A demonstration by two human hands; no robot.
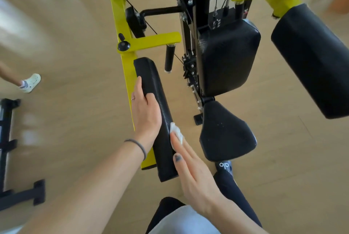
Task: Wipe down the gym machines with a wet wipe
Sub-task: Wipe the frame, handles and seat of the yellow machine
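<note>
A long black arm pad [154, 82] runs along the yellow frame [123, 67] of a gym machine, in the middle of the view. My left hand [146, 113] holds the pad from its left side, with the thumb curled over the top. My right hand [190, 169] lies flat with straight fingers and presses a small white wet wipe [176, 131] against the pad's right side, near its lower half.
The machine's black seat [226, 131] and back pad [228, 56] stand to the right, with a second arm pad [313, 60] at far right. A black rack [11, 150] sits on the floor at left. Another person's shoe [31, 82] is at the left edge.
</note>
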